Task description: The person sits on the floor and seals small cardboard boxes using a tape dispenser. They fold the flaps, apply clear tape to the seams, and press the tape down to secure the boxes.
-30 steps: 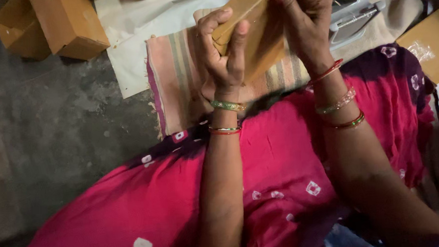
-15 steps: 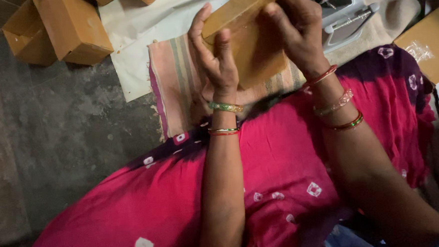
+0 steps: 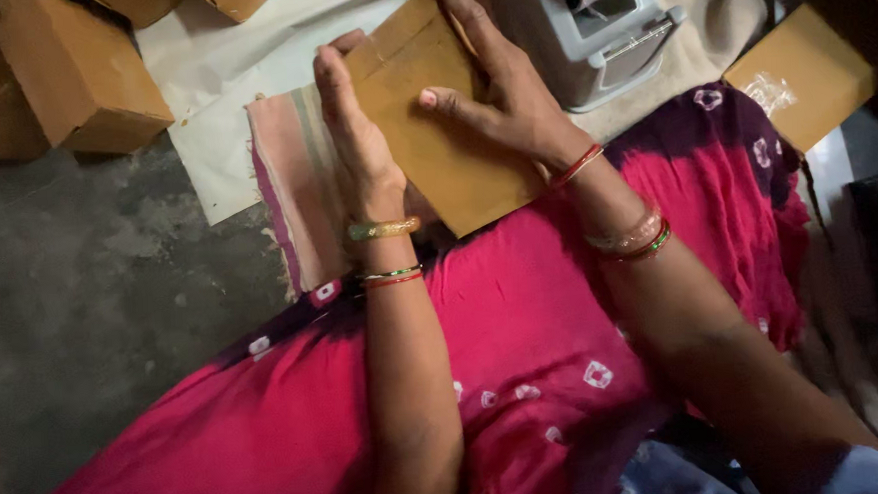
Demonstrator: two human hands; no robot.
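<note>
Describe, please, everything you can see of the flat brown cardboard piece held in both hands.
The cardboard piece is plain brown, flat and roughly rectangular, with a fold crease near its upper edge. It tilts over the pink lap. The left hand presses edgewise against its left side; the right hand lies spread on its face, thumb across the middle. Its far corner is out of frame.
</note>
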